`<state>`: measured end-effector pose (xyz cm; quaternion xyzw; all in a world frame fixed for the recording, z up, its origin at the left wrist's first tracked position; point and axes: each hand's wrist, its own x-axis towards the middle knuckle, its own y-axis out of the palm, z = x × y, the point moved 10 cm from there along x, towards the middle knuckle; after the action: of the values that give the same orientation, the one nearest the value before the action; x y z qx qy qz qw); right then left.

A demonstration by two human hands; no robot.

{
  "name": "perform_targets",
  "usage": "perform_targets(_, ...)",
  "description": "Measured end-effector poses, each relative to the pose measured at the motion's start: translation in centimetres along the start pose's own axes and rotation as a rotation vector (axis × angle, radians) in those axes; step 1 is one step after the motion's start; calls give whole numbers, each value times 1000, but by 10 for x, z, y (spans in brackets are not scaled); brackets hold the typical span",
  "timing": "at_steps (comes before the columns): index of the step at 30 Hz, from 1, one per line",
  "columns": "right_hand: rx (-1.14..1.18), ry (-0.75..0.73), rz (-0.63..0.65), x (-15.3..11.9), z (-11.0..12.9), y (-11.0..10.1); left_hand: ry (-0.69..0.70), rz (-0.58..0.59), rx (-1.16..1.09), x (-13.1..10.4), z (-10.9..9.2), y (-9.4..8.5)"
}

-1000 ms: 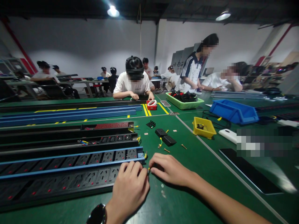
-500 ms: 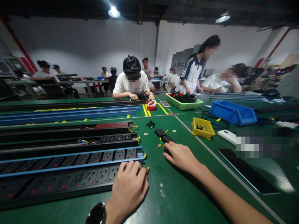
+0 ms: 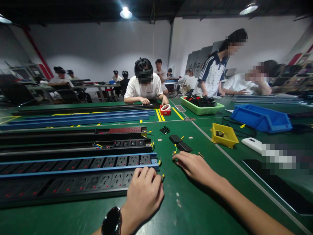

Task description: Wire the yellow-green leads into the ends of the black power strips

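My left hand (image 3: 145, 192), wearing a dark watch, is wrapped over the right end of the nearest black power strip (image 3: 97, 182). Fingers together and curled, my right hand (image 3: 193, 164) is low over the table, just in front of two small black boxes (image 3: 184, 146). A thin brownish piece (image 3: 201, 155) sticks out past its far side; whether the fingers hold it is hidden. A yellow-green wire (image 3: 175, 149) lies by the right fingertips. Beyond the nearest strip lies a blue-edged power strip (image 3: 110, 162) with a yellow-tipped wire at its end.
More strips (image 3: 127, 143) lie behind on the left. To the right are a yellow bin (image 3: 223, 140), a blue bin (image 3: 261, 122) and a dark flat phone-like slab (image 3: 274, 186). A green basket (image 3: 207, 110) stands farther back. A co-worker (image 3: 144, 85) sits opposite.
The view has swung slightly left. My right hand has drawn back from the black boxes, uncovering the nearer one. My left hand stays on the strip's end.
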<state>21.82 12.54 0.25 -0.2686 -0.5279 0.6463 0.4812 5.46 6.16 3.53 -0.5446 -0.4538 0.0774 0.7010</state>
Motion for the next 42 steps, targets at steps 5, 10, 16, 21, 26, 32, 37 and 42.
perform_targets(5,527,-8,-119,4,17,4,5,13,21,-1,-2,1)
perform_targets(10,1061,152,-107,9,31,34,-35,-1,22,-2,1,0)
perform_targets(16,1255,248,-96,10,37,51,-111,-62,44,-1,5,-6)
perform_targets(21,1274,236,-69,12,38,54,-94,-49,70,0,5,-5)
perform_targets(26,1284,237,-60,13,41,54,-57,-76,51,0,3,-6)
perform_targets(32,1275,255,-56,13,42,54,-21,-89,37,0,1,-7)
perform_targets(37,1285,246,-68,14,41,55,-8,-91,40,-1,0,-6)
perform_targets(42,1289,252,-124,14,37,52,-8,-94,30,-1,1,-6)
